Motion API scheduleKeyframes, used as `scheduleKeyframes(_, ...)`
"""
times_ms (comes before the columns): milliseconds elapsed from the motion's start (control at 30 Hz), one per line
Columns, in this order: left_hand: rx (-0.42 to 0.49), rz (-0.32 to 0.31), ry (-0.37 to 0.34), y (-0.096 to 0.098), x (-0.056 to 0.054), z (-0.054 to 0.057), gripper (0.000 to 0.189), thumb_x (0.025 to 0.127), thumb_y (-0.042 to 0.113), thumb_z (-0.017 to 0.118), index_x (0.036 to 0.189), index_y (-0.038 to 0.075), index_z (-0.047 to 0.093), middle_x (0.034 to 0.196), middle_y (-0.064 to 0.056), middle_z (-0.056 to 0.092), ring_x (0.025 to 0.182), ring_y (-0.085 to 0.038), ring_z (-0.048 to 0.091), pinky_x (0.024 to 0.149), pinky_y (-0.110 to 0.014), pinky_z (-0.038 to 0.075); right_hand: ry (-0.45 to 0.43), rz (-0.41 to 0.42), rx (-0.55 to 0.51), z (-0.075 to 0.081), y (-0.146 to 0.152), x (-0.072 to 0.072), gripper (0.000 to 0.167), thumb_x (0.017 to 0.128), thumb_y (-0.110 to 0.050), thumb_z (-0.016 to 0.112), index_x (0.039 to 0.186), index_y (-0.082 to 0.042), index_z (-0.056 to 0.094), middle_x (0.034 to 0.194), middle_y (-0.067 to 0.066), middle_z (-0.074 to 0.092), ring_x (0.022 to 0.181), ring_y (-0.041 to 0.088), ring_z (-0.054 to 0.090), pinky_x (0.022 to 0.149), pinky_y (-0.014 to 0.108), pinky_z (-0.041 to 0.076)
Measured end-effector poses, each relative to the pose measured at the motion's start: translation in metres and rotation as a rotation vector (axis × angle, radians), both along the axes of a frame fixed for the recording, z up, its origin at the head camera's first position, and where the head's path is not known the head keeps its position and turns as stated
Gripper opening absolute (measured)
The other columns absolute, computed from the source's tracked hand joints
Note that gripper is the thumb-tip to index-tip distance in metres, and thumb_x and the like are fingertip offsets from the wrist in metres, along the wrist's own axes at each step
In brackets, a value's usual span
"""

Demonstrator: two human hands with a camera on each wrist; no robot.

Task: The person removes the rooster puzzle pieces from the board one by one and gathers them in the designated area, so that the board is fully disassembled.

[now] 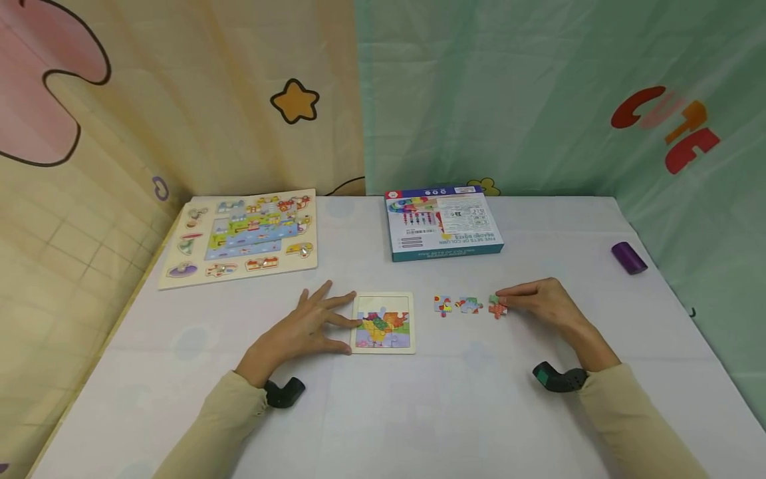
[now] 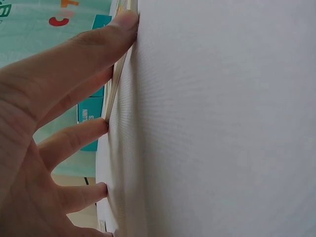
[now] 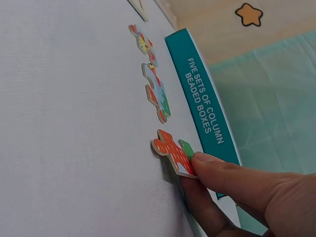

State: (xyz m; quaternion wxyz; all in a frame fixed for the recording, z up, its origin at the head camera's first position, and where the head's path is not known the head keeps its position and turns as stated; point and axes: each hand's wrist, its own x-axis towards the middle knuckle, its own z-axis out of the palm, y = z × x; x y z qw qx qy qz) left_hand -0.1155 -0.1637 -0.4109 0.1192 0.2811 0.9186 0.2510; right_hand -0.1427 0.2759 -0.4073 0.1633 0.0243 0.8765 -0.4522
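Fingers (image 3: pixel 242 180) of the right hand (image 1: pixel 547 305) pinch a red-and-green puzzle piece (image 3: pixel 173 150), tilted; whether it touches the white table (image 1: pixel 455 412) is unclear. Two loose pieces (image 1: pixel 469 305) lie in a row between it and the framed puzzle (image 1: pixel 370 304), which is filled below and shows pale backing along its top. Fanned out and gripping nothing, the left hand (image 1: pixel 302 329) touches the frame's left edge. Farther back lie a teal-sided box (image 1: pixel 445 226) and a larger picture board (image 1: pixel 308 263); a purple cylinder (image 1: pixel 629 258) lies far right.
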Motion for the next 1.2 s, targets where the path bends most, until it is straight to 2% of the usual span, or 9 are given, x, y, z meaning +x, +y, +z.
scheduleKeyframes(167, 0.005, 0.003, -0.006, 0.0, 0.0, -0.001, 0.052, 0.068, 0.04, 0.088, 0.116, 0.024, 0.075, 0.151, -0.005, 0.045, 0.146, -0.046, 0.01, 0.107, -0.075, 0.003, 0.037, 0.025, 0.047, 0.001, -0.004, -0.002, 0.03, 0.09, -0.025, 0.072, 0.113, -0.005, 0.075, 0.124, 0.019, 0.065, 0.126, 0.036, 0.048, 0.099, 0.048, 0.041)
scheduleKeyframes(333, 0.004, 0.005, -0.007, 0.0, 0.0, -0.001, 0.051, 0.069, 0.04, 0.087, 0.116, 0.024, 0.075, 0.151, -0.004, 0.044, 0.147, -0.045, 0.009, 0.108, -0.074, 0.003, 0.106, 0.045, 0.148, 0.004, -0.01, -0.004, 0.023, 0.088, -0.022, 0.074, 0.105, -0.007, 0.078, 0.114, 0.017, 0.07, 0.118, 0.035, 0.056, 0.089, 0.04, 0.045)
scheduleKeyframes(533, 0.001, 0.007, -0.009, 0.0, 0.0, 0.0, 0.051, 0.069, 0.04, 0.088, 0.116, 0.024, 0.075, 0.151, -0.005, 0.045, 0.147, -0.046, 0.009, 0.107, -0.074, 0.003, 0.129, 0.032, 0.209, 0.005, -0.015, -0.005, 0.02, 0.088, -0.021, 0.074, 0.101, -0.008, 0.079, 0.11, 0.017, 0.072, 0.116, 0.036, 0.056, 0.086, 0.04, 0.045)
scheduleKeyframes(833, 0.013, 0.001, -0.009, 0.0, -0.001, -0.003, 0.051, 0.068, 0.04, 0.088, 0.116, 0.024, 0.075, 0.151, -0.005, 0.044, 0.147, -0.046, 0.009, 0.107, -0.074, 0.002, 0.135, -0.01, 0.236, 0.002, -0.018, -0.002, 0.019, 0.086, -0.024, 0.076, 0.097, -0.009, 0.08, 0.111, 0.019, 0.071, 0.112, 0.036, 0.057, 0.079, 0.037, 0.043)
scheduleKeyframes(1033, 0.009, -0.002, 0.003, 0.0, 0.0, -0.002, 0.051, 0.069, 0.04, 0.087, 0.115, 0.024, 0.075, 0.151, -0.006, 0.045, 0.146, -0.047, 0.01, 0.107, -0.074, 0.003, 0.147, -0.014, 0.227, 0.001, -0.018, -0.001, 0.018, 0.087, -0.021, 0.074, 0.098, -0.008, 0.08, 0.111, 0.019, 0.071, 0.113, 0.036, 0.056, 0.079, 0.036, 0.043)
scheduleKeyframes(1200, 0.014, -0.003, 0.007, -0.001, 0.001, -0.002, 0.051, 0.068, 0.038, 0.088, 0.115, 0.023, 0.075, 0.15, -0.006, 0.045, 0.146, -0.048, 0.01, 0.108, -0.074, 0.002, 0.147, -0.009, 0.204, 0.0, -0.018, 0.001, 0.02, 0.09, -0.02, 0.071, 0.102, -0.006, 0.079, 0.112, 0.02, 0.07, 0.117, 0.039, 0.053, 0.084, 0.041, 0.044)
